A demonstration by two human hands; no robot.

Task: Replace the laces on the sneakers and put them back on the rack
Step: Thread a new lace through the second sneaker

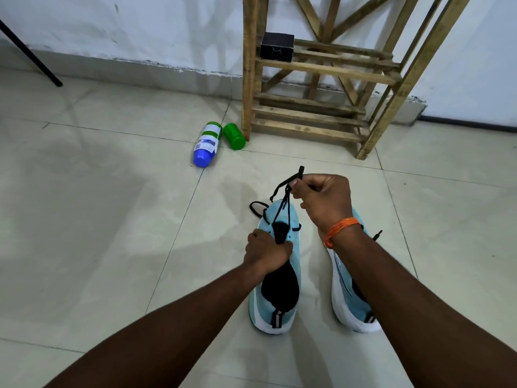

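Note:
Two light blue sneakers with white soles stand on the tiled floor, toes pointing away from me. My left hand (265, 252) grips the tongue of the left sneaker (277, 312). A black lace (282, 208) runs up from that shoe's front eyelets, and my right hand (324, 203) pinches it above the toe. One loose loop of the lace lies on the floor by the toe. The right sneaker (347, 298) is partly hidden behind my right forearm, which wears an orange thread band.
A wooden slatted rack (321, 71) stands against the wall ahead, with a small black box (277, 47) on its upper shelf. A white bottle with a blue cap (205, 144) and a green container (234, 136) lie on the floor by its left leg. A black pole (30, 53) leans at far left.

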